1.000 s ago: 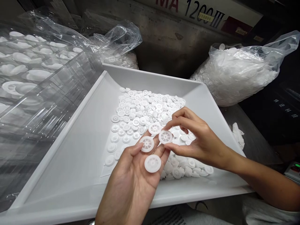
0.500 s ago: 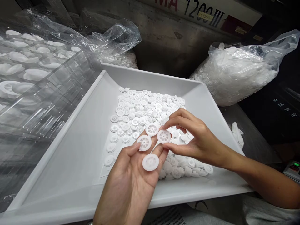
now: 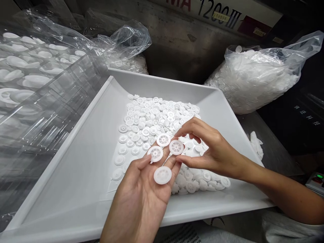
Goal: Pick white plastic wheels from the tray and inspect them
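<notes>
Fingers and thumb of my right hand (image 3: pixel 210 148) pinch one wheel (image 3: pixel 176 147) by its rim; my left hand (image 3: pixel 149 189), palm up, steadies another under its thumb and bears two more, one toward twelve o'clock, one on the palm. I judge plenty is left: four wheels are in hand, the bulk lies loose; which are finished, I cannot tell. Largest first: one tray (image 3: pixel 73 172) below both hands; at least one clear rack (image 3: pixel 37 121) at ten o'clock; one bag (image 3: pixel 258 81) at two, another bag (image 3: pixel 126 44) at eleven; one heap (image 3: pixel 157 114) mid-tray, its wheels too many to count; four wheels held.
</notes>
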`<state>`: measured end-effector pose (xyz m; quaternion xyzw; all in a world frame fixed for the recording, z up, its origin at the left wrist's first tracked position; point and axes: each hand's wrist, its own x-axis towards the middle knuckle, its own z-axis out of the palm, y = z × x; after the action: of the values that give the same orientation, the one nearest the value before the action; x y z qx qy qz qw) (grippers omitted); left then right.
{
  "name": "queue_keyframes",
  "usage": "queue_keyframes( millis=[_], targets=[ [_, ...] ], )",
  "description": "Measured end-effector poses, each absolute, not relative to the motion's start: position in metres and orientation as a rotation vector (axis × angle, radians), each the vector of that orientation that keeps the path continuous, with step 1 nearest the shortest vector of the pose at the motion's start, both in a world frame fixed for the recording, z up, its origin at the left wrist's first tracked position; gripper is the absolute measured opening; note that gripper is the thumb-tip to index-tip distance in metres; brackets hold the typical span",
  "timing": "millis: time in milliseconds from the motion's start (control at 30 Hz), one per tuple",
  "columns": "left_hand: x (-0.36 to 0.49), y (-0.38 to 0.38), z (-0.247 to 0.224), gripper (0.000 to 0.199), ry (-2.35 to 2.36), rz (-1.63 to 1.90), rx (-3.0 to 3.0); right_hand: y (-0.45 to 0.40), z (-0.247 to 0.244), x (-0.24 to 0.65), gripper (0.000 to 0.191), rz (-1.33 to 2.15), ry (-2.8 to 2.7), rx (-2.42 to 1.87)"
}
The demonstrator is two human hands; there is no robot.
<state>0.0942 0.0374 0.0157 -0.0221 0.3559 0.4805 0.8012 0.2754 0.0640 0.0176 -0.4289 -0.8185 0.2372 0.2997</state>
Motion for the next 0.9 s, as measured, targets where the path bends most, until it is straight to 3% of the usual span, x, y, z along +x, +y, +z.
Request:
queue_keyframes(
  millis=[100,233,367,600,767,900],
  targets=[
    [0.093,0.038,0.017,0.023,0.753,1.014,-0.044,0.065,0.018,0.275,0.036,0.618,-2.176,-1.13],
    [0.095,0.038,0.016,0.022,0.774,1.014,-0.045,0.065,0.022,0.276,0.024,0.639,-2.102,-1.108],
    [0.097,0.04,0.013,0.019,0.802,1.021,-0.043,0.058,0.025,0.279,0.034,0.626,-2.063,-0.885],
    [0.096,0.041,0.018,0.033,0.881,1.014,-0.081,0.044,0.033,0.275,0.04,0.593,-2.246,-0.652],
    [0.096,0.04,0.02,0.028,0.819,0.996,-0.074,0.047,0.036,0.266,0.047,0.148,-2.44,-0.657],
    [0.097,0.041,0.018,0.022,0.695,0.979,-0.061,0.05,0.029,0.264,0.028,-0.088,-2.53,-0.544]
  ],
)
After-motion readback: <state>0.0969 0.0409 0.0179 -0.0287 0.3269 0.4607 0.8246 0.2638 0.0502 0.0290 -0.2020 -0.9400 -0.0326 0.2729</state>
